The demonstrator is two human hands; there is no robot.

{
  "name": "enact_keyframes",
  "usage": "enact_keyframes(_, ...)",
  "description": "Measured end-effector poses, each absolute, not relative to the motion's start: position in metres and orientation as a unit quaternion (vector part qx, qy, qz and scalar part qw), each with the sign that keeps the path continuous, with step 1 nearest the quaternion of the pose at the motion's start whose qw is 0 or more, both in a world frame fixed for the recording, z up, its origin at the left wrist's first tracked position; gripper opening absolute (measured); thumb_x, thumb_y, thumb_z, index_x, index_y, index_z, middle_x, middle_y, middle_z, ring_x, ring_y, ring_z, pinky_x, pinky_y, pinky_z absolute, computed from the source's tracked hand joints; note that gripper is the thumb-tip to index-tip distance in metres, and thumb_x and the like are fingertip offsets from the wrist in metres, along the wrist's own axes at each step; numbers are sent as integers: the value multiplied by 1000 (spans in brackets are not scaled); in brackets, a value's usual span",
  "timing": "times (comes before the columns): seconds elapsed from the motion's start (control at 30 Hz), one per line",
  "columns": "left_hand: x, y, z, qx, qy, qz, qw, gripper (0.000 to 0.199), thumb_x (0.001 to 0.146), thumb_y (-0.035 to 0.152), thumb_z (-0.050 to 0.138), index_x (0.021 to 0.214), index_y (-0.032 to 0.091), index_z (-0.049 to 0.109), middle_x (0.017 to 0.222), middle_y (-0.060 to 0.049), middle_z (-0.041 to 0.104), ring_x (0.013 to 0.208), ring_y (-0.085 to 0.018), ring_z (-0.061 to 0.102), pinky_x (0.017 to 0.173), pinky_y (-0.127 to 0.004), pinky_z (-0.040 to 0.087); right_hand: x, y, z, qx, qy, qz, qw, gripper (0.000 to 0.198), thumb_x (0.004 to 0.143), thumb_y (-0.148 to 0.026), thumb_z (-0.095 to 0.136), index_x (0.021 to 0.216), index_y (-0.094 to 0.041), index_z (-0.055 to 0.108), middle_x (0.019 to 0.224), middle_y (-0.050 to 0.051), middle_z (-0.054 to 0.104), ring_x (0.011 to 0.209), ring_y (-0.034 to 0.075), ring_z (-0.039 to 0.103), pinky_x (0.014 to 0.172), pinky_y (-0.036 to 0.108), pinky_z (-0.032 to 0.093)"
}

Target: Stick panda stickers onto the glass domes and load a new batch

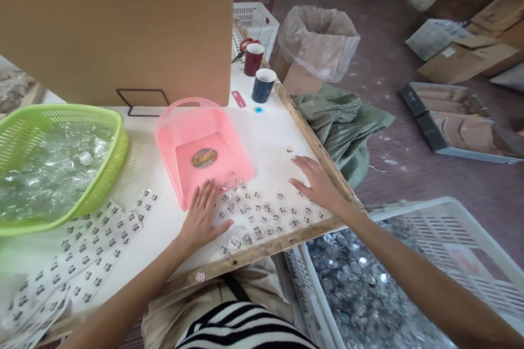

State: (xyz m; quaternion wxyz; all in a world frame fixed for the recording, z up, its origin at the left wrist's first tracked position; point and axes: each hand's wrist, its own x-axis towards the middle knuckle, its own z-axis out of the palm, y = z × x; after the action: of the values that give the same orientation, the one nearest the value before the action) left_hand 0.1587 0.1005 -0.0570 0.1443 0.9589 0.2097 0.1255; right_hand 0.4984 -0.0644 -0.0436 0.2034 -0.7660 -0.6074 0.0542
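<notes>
My left hand (203, 217) lies flat with its fingers stretched out, its fingertips at the front lip of a pink dustpan-shaped scoop (204, 131). My right hand (313, 182) is spread over the right side of the table, thumb apart, holding nothing. Between the two hands lie many small clear round pieces (266, 208), each with a dark printed figure. A few of them sit on the scoop's lip. Sheets of stickers (96, 242) with the same kind of dark figure are spread on the table to my left.
A green basket (123, 144) of clear pieces stands at left. Behind the scoop rises a large cardboard sheet (123, 22). A red mug (254, 60) and a blue mug (263, 87) stand near the wooden edge (311, 131). A white crate (450, 212) of clear pieces sits below right.
</notes>
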Motion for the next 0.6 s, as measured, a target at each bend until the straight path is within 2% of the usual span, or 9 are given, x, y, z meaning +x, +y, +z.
enact_keyframes(0.13,139,95,-56,974,155,96,136,115,77,77,53,158,14,3,163,-21,13,150,-40,9,119,-61,9,527,-125,-68,-803,-583,79,92,84,91,-62,43,157,-22,12,161,15,21,149,36,14,116,59,26)
enact_keyframes(0.3,137,89,-59,983,122,54,123,119,70,87,47,157,12,18,163,-22,12,149,-42,13,119,-61,6,495,-129,-78,-768,-625,117,78,110,80,-73,54,158,-22,-5,163,16,10,150,38,3,117,61,20)
enact_keyframes(0.43,147,83,-60,983,135,54,109,115,73,86,44,156,9,22,162,-24,14,149,-40,12,119,-59,7,454,-91,-67,-700,-689,151,115,119,75,-70,64,157,-22,-8,163,18,11,150,37,7,118,60,18)
enact_keyframes(0.6,153,75,-63,973,190,82,100,104,83,77,43,156,7,19,160,-25,20,150,-38,12,119,-58,10,405,-48,-62,-650,-724,129,192,105,81,-57,66,157,-22,3,156,19,29,144,35,28,113,56,31)
